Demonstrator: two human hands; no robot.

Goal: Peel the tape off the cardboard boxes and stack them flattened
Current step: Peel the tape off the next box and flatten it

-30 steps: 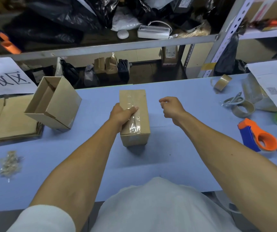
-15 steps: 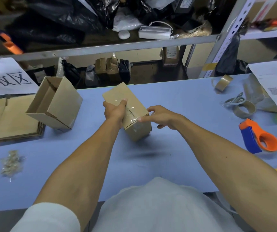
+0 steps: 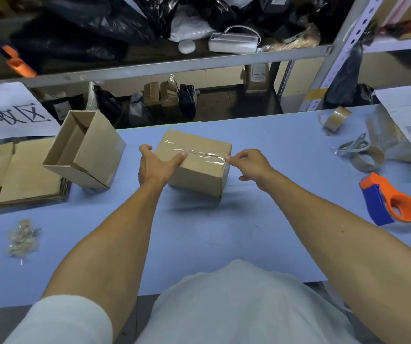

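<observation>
Head view, left hand [image 3: 153, 167] grips box [image 3: 199, 167], right hand [image 3: 249, 163] pinches tape [image 3: 205, 155]

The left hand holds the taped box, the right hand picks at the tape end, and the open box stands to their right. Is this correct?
Not quite. In the head view the open box stands to the left of the taped box, not right. The left hand holds it; the right hand picks at the tape end.

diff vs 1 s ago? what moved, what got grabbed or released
The sealed box was turned from lengthwise to crosswise, its clear tape now running left to right. The left hand shifted to grip the box's left end. The right hand, free before, now pinches at the tape's right end. Nothing released. The open box, flattened stack and tape dispenser stayed put.
</observation>
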